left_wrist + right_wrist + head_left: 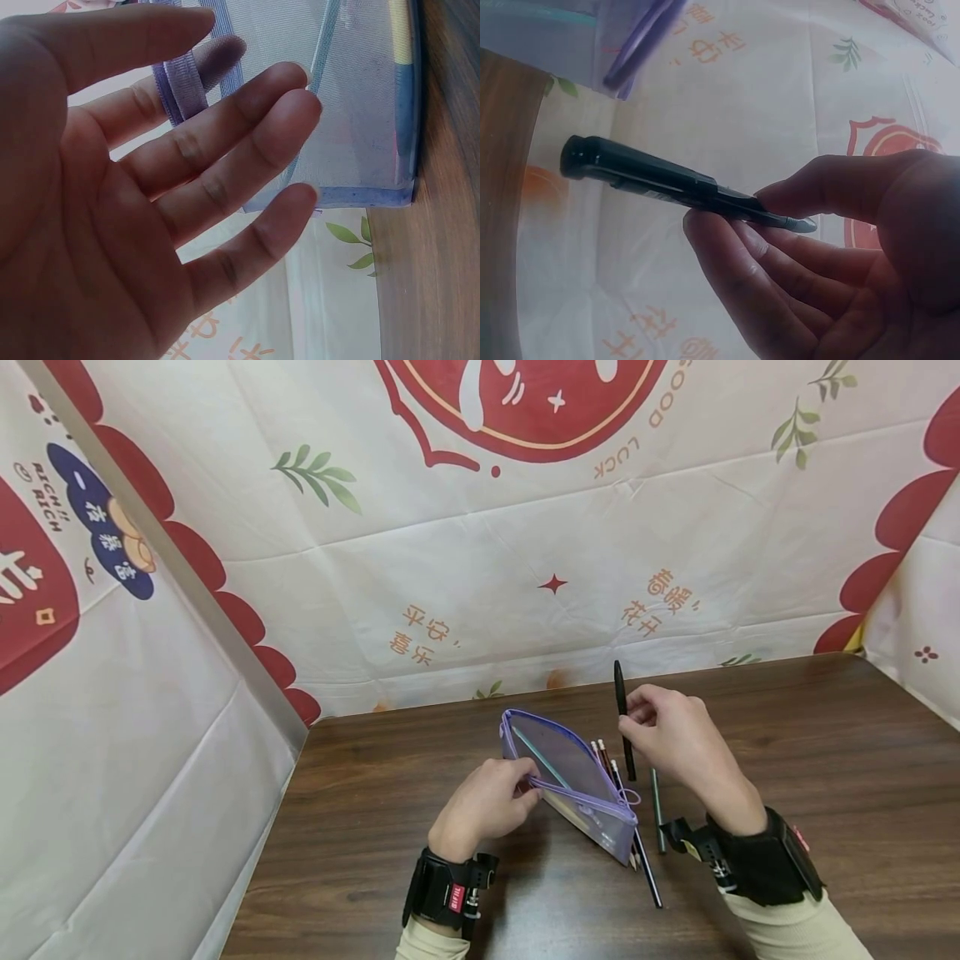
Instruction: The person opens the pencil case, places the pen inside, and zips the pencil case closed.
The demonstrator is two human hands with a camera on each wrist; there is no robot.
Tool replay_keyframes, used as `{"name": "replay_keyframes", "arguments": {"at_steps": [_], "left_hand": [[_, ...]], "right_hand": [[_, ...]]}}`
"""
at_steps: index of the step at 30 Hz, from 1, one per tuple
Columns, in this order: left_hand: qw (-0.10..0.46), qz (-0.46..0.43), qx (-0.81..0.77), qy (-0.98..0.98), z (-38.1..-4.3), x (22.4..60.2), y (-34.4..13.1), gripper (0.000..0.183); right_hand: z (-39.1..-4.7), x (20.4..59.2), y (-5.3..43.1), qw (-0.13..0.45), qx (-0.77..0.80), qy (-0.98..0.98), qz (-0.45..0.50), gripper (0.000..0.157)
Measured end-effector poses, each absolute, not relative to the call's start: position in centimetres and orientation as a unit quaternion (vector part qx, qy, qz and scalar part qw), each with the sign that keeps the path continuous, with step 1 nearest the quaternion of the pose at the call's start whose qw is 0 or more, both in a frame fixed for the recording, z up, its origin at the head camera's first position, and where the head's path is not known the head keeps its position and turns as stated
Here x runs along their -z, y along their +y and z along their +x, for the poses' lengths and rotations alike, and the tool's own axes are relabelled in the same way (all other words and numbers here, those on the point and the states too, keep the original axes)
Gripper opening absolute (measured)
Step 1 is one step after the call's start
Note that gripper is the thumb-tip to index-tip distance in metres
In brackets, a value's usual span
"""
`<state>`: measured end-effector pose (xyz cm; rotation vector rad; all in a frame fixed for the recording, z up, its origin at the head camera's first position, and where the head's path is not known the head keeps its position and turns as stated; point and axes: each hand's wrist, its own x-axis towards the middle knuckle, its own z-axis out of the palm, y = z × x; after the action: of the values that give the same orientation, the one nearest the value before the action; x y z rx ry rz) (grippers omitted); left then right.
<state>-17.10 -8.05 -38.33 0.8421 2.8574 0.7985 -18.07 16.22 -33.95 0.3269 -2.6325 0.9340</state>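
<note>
A mesh pencil pouch with purple zipper edging (617, 837) stands open at the top on the table. Its edge is pinched between the thumb and index finger of my left hand (486, 800), with the other fingers extended beside the mesh in the left wrist view. A light teal stick (542, 758) shows through the mesh wall. My right hand (678, 735) holds a black capped pen (645, 171) between thumb and fingertips, nearly upright to the right of the pouch in the head view.
Several pencils (649, 872) lie along the pouch's right side, partly hidden behind it. Farther right lies a green pencil (657, 814). The brown wooden table (825, 760) meets a printed white cloth (487, 568) at the back, with another cloth panel at the left.
</note>
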Motion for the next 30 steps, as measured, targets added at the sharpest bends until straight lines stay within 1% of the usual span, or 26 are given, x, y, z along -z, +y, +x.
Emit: {"name": "replay_keyframes", "arguments": {"at_steps": [7, 23, 30], "left_hand": [[0.030, 0.273, -0.259, 0.926, -17.16, 38.32, -8.05, 0.007], [0.037, 0.269, -0.262, 0.926, -17.22, 38.19, -8.03, 0.007], [0.045, 0.269, -0.267, 0.924, -17.29, 38.18, -8.04, 0.011]], "right_hand": [[-17.87, 33.80, 16.04, 0.176, -0.330, -0.922, 0.103, 0.018], [-17.51, 33.28, 15.72, 0.187, -0.331, -0.918, 0.116, 0.018], [-17.34, 33.03, 15.60, 0.183, -0.333, -0.917, 0.118, 0.018]]}}
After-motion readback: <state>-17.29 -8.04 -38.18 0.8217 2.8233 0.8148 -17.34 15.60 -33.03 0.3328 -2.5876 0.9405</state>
